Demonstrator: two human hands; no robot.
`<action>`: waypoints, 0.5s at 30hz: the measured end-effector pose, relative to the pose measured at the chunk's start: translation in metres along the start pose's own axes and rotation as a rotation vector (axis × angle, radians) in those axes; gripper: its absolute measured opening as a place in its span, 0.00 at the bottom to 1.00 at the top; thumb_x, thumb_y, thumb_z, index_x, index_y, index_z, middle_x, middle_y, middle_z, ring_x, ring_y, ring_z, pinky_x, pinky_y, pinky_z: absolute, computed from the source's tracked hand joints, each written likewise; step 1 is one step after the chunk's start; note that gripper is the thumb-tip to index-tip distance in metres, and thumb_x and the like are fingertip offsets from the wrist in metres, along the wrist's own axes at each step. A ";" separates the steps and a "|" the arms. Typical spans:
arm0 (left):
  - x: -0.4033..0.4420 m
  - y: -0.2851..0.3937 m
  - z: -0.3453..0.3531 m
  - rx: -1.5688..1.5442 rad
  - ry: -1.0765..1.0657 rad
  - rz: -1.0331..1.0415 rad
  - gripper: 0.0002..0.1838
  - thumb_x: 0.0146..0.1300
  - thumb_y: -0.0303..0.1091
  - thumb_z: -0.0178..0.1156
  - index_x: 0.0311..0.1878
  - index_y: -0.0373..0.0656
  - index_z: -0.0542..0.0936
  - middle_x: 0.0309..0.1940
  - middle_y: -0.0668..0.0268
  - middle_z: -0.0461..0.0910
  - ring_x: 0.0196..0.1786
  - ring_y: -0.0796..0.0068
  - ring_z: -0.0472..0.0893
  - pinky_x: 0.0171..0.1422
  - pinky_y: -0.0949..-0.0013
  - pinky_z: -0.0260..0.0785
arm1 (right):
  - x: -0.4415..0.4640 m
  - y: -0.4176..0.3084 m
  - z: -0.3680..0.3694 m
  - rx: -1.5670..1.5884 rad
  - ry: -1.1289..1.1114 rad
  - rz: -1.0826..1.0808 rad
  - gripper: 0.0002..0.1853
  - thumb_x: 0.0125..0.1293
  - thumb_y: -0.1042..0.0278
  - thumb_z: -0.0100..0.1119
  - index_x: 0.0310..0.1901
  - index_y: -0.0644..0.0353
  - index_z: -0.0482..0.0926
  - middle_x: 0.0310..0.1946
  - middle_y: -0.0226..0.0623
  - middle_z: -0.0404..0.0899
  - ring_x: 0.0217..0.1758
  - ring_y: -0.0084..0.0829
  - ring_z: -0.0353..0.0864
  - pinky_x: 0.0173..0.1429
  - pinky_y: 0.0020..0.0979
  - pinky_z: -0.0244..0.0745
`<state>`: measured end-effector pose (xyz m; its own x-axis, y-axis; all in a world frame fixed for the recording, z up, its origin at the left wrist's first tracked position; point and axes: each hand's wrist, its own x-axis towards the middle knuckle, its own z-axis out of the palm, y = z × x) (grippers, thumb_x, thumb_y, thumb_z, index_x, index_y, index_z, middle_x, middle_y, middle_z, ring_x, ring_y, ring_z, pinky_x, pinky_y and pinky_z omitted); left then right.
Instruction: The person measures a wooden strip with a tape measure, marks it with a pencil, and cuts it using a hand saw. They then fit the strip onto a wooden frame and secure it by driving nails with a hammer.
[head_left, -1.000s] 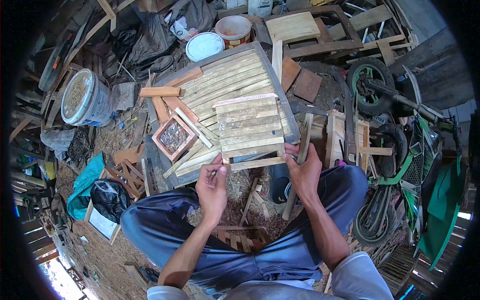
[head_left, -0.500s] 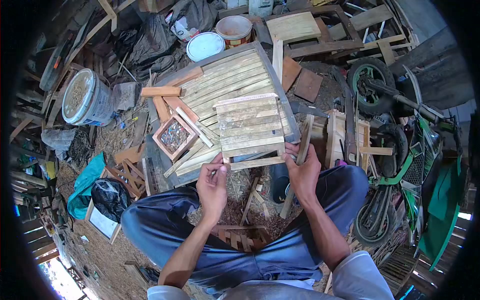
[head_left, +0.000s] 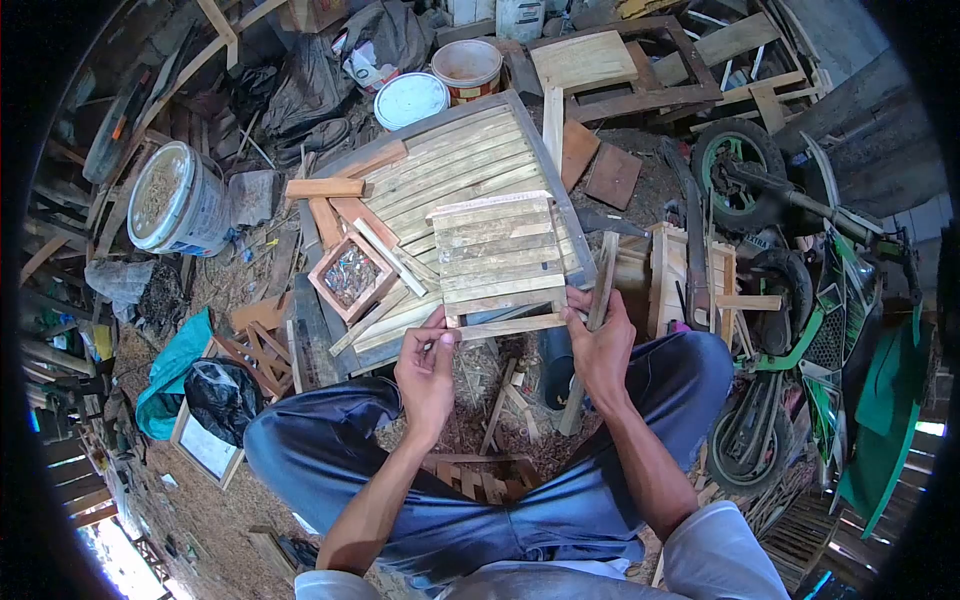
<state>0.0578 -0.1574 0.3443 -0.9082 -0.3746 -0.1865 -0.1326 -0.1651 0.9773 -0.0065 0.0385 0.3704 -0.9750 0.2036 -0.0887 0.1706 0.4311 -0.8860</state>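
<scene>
A small panel of pale wooden slats lies on the larger slatted board in front of me. At its near edge is a narrow wooden slat, with a gap behind it. My left hand pinches the slat's left end between thumb and fingers. The right end sits in the fingers of my right hand. A long wooden stick passes by my right hand's fingers and shows again below; whether the hand grips it, I cannot tell. Beside the panel is a wooden box of small nails or screws.
The slatted board bears loose wood strips. A bucket stands left, a white lid and another bucket at the back. A green motorbike and a wooden crate are on the right.
Both hands keep their hold on the slat. The stick by my right hand has tilted slightly, its top end shifting left. The whole view has shifted a little.
</scene>
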 end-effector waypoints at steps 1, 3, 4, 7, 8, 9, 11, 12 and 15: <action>0.000 0.000 0.000 -0.002 0.000 0.002 0.05 0.70 0.27 0.57 0.43 0.37 0.72 0.63 0.48 0.71 0.65 0.64 0.73 0.70 0.65 0.62 | 0.000 -0.004 -0.001 -0.018 -0.009 0.012 0.13 0.58 0.81 0.64 0.44 0.70 0.73 0.44 0.43 0.85 0.47 0.28 0.84 0.54 0.29 0.76; 0.000 -0.001 0.000 -0.008 0.000 0.005 0.05 0.70 0.27 0.57 0.43 0.37 0.72 0.64 0.47 0.71 0.65 0.63 0.73 0.71 0.65 0.62 | 0.000 0.000 0.000 -0.021 -0.013 0.003 0.14 0.58 0.81 0.64 0.45 0.70 0.74 0.45 0.42 0.85 0.47 0.28 0.85 0.54 0.29 0.76; 0.000 -0.002 0.000 -0.012 0.000 0.006 0.05 0.70 0.27 0.57 0.43 0.37 0.72 0.64 0.47 0.71 0.65 0.63 0.72 0.71 0.65 0.62 | 0.000 0.003 0.001 -0.022 -0.015 -0.002 0.14 0.58 0.81 0.64 0.46 0.70 0.74 0.45 0.42 0.85 0.47 0.28 0.85 0.54 0.29 0.76; 0.001 -0.002 -0.001 0.005 -0.003 0.009 0.05 0.69 0.25 0.56 0.44 0.35 0.72 0.64 0.46 0.70 0.64 0.64 0.73 0.68 0.66 0.65 | 0.000 0.005 0.003 0.018 0.018 -0.035 0.13 0.58 0.78 0.64 0.45 0.68 0.76 0.41 0.45 0.85 0.46 0.40 0.86 0.50 0.34 0.76; 0.001 -0.002 -0.001 0.015 -0.004 0.011 0.05 0.69 0.24 0.55 0.44 0.34 0.72 0.65 0.45 0.69 0.64 0.65 0.73 0.67 0.66 0.67 | -0.001 0.005 0.002 0.010 0.014 -0.032 0.13 0.58 0.78 0.64 0.45 0.68 0.76 0.41 0.45 0.85 0.46 0.40 0.86 0.50 0.34 0.76; 0.001 -0.002 -0.002 0.029 -0.004 0.014 0.05 0.69 0.24 0.55 0.44 0.34 0.72 0.65 0.46 0.69 0.64 0.65 0.73 0.67 0.66 0.67 | -0.001 0.004 0.002 0.002 0.009 -0.029 0.14 0.58 0.78 0.64 0.45 0.68 0.76 0.41 0.45 0.85 0.47 0.39 0.86 0.50 0.34 0.76; 0.001 -0.004 -0.002 0.057 -0.004 0.020 0.05 0.69 0.24 0.55 0.44 0.34 0.72 0.64 0.46 0.70 0.64 0.65 0.73 0.67 0.65 0.67 | -0.001 0.005 0.001 0.002 0.005 -0.022 0.14 0.58 0.78 0.64 0.45 0.68 0.76 0.41 0.45 0.85 0.47 0.39 0.86 0.51 0.34 0.76; 0.001 -0.003 -0.002 0.055 -0.005 0.018 0.05 0.69 0.24 0.55 0.44 0.34 0.72 0.64 0.46 0.70 0.64 0.65 0.73 0.67 0.66 0.67 | -0.001 0.007 0.002 0.011 0.006 -0.020 0.13 0.58 0.78 0.64 0.45 0.68 0.76 0.41 0.45 0.85 0.47 0.39 0.86 0.51 0.34 0.76; 0.001 -0.002 -0.002 0.045 -0.009 0.018 0.05 0.69 0.24 0.55 0.44 0.34 0.72 0.64 0.46 0.70 0.64 0.66 0.73 0.67 0.67 0.67 | -0.001 0.004 0.002 0.013 0.000 -0.013 0.12 0.59 0.80 0.64 0.43 0.68 0.74 0.44 0.45 0.85 0.47 0.31 0.85 0.52 0.31 0.76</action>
<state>0.0577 -0.1595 0.3418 -0.9143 -0.3686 -0.1677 -0.1333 -0.1173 0.9841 -0.0052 0.0387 0.3657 -0.9771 0.1981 -0.0775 0.1564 0.4219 -0.8931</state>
